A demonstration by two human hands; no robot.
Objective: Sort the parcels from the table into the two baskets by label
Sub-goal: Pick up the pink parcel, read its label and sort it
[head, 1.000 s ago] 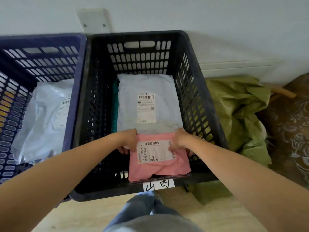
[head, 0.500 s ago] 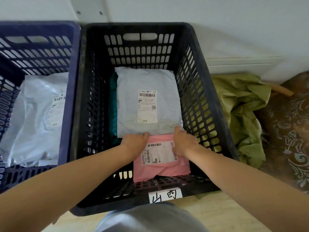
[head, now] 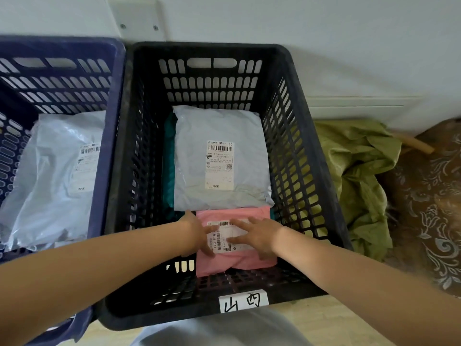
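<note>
A pink parcel (head: 249, 260) with a white label lies flat at the near end of the black basket (head: 314, 196). My left hand (head: 197, 233) rests on its left edge, fingers straight. My right hand (head: 257, 236) lies flat across its label with the fingers spread. Behind it in the same basket sits a grey parcel (head: 192, 158) with its label up, over a teal parcel (head: 169, 158) that shows only at the left. A paper tag (head: 243, 301) with handwriting is stuck to the basket's near wall. The blue basket (head: 109, 126) on the left holds another grey parcel (head: 50, 176).
Both baskets stand against a white wall. Crumpled green plastic (head: 359, 176) lies right of the black basket, next to a brown patterned bag (head: 429, 196). Pale floor shows below, and my grey trouser leg (head: 219, 330) is at the bottom edge.
The pink parcel went from held up at its top corners to lying flat on the basket floor. Both hands have slid from its top edge onto its face and opened out.
</note>
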